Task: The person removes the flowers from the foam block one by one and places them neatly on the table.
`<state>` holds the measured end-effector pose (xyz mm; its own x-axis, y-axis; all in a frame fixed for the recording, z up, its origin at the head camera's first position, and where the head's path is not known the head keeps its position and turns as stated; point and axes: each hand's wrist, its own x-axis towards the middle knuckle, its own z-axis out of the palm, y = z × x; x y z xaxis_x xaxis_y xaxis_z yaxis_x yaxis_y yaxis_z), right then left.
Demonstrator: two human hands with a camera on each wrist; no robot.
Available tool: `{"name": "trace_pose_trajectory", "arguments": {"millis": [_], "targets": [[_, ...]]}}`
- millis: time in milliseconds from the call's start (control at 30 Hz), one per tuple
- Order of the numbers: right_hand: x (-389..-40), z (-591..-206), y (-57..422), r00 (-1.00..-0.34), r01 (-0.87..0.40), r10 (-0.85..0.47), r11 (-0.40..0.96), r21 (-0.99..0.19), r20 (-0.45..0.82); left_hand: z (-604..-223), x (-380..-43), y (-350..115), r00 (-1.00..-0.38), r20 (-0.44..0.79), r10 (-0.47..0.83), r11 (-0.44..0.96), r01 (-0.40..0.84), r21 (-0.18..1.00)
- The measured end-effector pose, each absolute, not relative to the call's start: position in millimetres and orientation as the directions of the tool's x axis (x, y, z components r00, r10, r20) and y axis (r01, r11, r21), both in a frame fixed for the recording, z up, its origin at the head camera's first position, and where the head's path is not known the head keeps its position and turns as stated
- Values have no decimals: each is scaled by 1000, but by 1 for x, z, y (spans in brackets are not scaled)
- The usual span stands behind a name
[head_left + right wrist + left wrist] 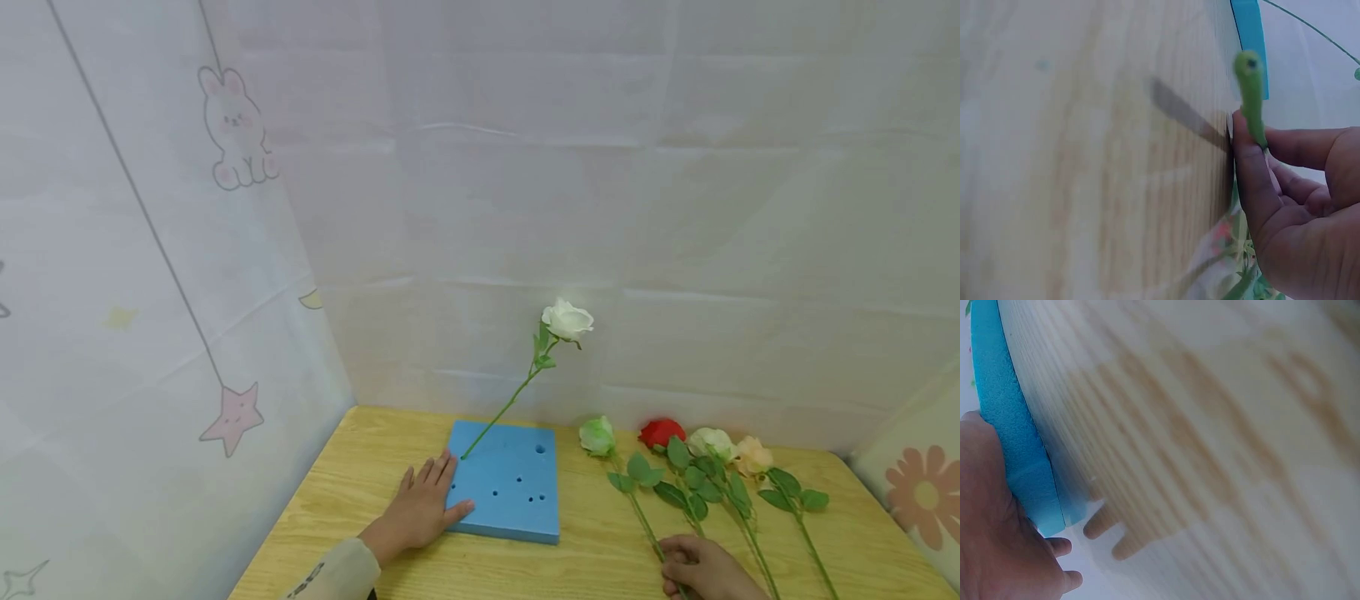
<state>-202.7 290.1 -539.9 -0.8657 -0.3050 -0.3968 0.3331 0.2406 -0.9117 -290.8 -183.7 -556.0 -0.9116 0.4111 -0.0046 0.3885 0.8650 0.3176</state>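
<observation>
A blue foam board (502, 517) with several holes lies on the table. From one hole near its left side a white artificial rose (567, 320) leans up to the right. My left hand (422, 508) rests on the board's left edge, fingers extended; the left wrist view also shows this hand (997, 519) against the board's side (1013, 406). At the lower right, my right hand (701, 567) pinches the stem of a pale green rose (597, 436) near its lower end. In the right wrist view, that stem's cut end (1250, 94) sticks out past the thumb and finger.
Right of the held flower lie a red rose (662, 433), a cream-white rose (711, 444) and a peach rose (753, 457), their leafy stems pointing toward the front. A white printed cloth (525, 225) hangs behind the wooden table (337, 475) and along its left side.
</observation>
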Motion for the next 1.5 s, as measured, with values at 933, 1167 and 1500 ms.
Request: {"name": "trace_pose_trajectory", "arguments": {"millis": [933,1167,1500], "targets": [[-201,-539,285,-905,299,-163,414,-860,-394,-559,-294,-185,-911,-11,413,864,388,320],[-203,-536,289,-899,291,-199,394,-872,-390,-555,-292,-184,-909,-15,416,863,389,323],[-213,-518,292,-932,285,-85,426,-858,-352,-552,-290,-184,-908,-20,419,860,390,330]]}}
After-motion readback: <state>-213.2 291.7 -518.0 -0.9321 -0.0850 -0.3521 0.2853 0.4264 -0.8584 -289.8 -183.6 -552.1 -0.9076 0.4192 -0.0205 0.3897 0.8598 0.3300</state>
